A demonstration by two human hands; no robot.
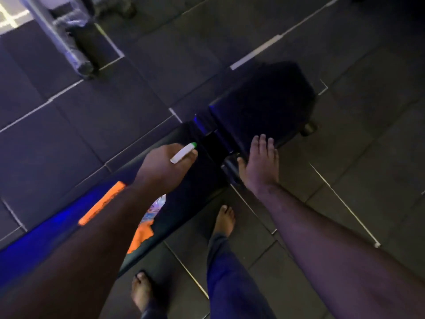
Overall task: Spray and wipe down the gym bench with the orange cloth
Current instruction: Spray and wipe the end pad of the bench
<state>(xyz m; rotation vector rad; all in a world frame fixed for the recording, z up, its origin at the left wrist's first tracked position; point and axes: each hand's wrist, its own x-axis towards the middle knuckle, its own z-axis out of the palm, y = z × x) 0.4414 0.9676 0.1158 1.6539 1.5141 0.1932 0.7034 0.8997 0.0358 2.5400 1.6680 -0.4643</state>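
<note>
Dim gym floor, pic blurred. Landmark = the gym bench (264, 107), black pads running diagonally from lower left to upper right w/ a gap between the two pads.

Left hand (164, 168) is over the pad just below-left of that gap, fingers curled around a spray bottle (184, 153); only its white nozzle w/ green tip shows, pointing toward the gap.

Right hand (259, 164) lies flat on the near edge of the upper-right pad, fingers stretched out & close together, holding nothing, thumb at the bench hinge.

Orange cloth (141, 236) sits on the lower-left pad, under the left forearm, partly hidden; something pale & printed just beside it, can't tell what.

Two bare feet (224, 218) stand on the tile floor (345, 180) beside the bench's near side.
</note>
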